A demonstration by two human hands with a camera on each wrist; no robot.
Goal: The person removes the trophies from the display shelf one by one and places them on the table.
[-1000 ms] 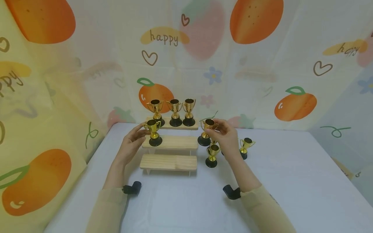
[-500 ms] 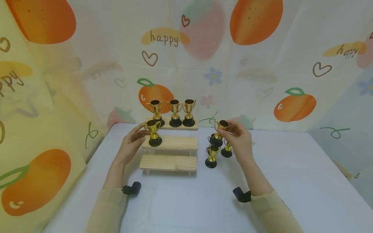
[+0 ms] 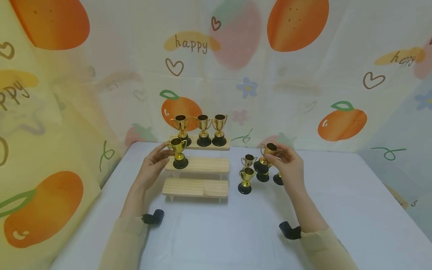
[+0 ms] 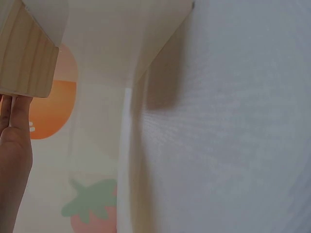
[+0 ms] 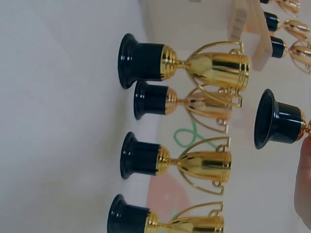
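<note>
Partly hidden behind standing trophy (image 3: 177, 146) — left hand (image 3: 153, 167), grip unclear — right hand (image 3: 291, 165) pinching raised trophy (image 5: 284, 121)

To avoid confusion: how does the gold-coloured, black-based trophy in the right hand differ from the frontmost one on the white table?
The held trophy is aloft in the right hand; the frontmost trophy stands on the table. The held trophy looks coppery, the frontmost trophy yellower. Both are two-handled.
</note>
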